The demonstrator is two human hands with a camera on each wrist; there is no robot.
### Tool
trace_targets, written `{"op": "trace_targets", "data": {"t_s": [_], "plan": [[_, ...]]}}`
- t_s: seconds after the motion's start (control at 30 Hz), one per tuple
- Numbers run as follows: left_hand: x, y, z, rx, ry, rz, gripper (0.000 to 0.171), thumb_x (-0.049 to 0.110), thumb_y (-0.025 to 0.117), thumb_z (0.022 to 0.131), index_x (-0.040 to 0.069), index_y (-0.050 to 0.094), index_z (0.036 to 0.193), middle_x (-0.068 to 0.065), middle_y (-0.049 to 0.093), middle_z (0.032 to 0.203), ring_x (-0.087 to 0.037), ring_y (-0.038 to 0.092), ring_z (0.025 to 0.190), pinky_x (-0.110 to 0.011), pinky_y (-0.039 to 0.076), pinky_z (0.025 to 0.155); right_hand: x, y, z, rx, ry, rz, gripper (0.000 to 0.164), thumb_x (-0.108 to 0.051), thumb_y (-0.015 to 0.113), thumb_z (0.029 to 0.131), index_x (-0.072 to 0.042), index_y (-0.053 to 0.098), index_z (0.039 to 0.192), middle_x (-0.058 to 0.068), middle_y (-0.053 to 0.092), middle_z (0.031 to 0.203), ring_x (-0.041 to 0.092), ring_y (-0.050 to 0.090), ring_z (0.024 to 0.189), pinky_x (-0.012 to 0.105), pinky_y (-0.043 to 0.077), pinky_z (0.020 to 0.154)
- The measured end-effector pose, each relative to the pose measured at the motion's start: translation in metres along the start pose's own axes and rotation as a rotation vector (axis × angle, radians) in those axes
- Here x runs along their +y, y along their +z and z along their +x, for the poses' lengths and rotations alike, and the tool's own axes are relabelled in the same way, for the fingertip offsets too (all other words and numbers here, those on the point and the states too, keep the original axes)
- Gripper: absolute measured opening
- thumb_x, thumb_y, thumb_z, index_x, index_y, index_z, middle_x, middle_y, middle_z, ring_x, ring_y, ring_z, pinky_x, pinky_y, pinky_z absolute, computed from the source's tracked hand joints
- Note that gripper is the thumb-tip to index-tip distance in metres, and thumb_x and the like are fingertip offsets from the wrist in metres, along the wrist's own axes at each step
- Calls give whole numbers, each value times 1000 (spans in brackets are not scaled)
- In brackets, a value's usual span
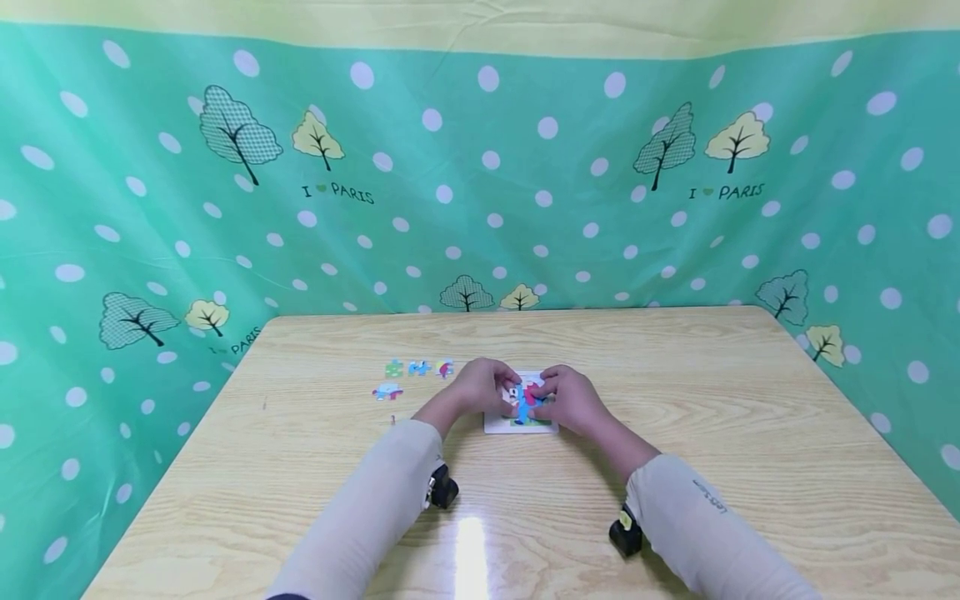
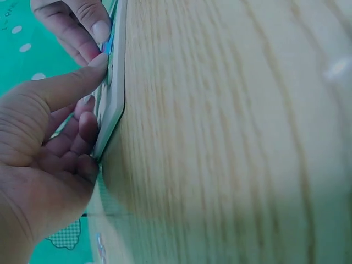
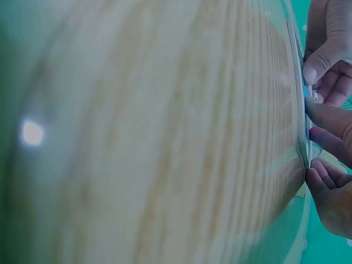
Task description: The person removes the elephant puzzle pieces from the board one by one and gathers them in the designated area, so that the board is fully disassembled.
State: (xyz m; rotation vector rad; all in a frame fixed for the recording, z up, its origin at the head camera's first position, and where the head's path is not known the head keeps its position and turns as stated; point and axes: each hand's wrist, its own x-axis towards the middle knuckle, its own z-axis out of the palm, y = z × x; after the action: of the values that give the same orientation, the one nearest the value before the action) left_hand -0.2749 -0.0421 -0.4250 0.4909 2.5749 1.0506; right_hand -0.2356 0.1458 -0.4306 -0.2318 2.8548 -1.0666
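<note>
A white-framed jigsaw puzzle board [image 1: 498,429] lies flat in front of me, with blue and red picture pieces [image 1: 523,408] on it. My left hand [image 1: 483,385] comes over its left side, thumb reaching across to the picture pieces. In the left wrist view this thumb [image 2: 77,82] is stretched out and the other fingers bend loosely by the board's edge. From the other side my right hand [image 1: 573,402] touches the pieces, thumb [image 3: 327,115] extended and its lower fingertips right at the board's rim. Both hands' fingertips press close together over the picture.
Loose jigsaw pieces lie left of the board: a green one [image 1: 394,368], a blue one [image 1: 419,367], a multicoloured one [image 1: 444,368] and a blue-and-red one [image 1: 387,391]. The wooden table [image 1: 712,400] ends at a green dotted curtain [image 1: 517,225].
</note>
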Motion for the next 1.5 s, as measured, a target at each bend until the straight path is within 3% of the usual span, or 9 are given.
{"op": "trace_targets", "data": {"t_s": [0.27,0.7,1.1,1.5], "plan": [[-3,3,0,23,13,-154,34,2,85,72,10,72,102,-2,65,85,-16,63,76,-25,53,72,0,-1,0,0,2,-5,31,-15,86,75,-2,76,102,13,56,130,33,56,115,45,46,99],[-13,1,-10,58,1,-278,40,2,84,73,10,71,111,-4,66,89,-17,64,80,-28,55,73,-1,1,0,2,3,-8,34,-15,86,75,-2,75,104,13,57,130,33,56,115,45,45,99],[-23,-9,-21,62,6,-355,42,-1,82,74,9,71,113,-5,68,87,-18,64,83,-28,55,72,-2,2,-1,0,31,14,32,-15,86,75,-3,76,103,11,56,130,33,52,119,46,42,102],[-32,-14,-34,64,27,-349,44,-2,83,71,4,70,113,-6,67,85,-17,64,80,-28,55,68,-1,3,-1,4,58,16,28,-16,86,75,-4,76,99,9,55,132,30,54,116,43,46,99]]}}
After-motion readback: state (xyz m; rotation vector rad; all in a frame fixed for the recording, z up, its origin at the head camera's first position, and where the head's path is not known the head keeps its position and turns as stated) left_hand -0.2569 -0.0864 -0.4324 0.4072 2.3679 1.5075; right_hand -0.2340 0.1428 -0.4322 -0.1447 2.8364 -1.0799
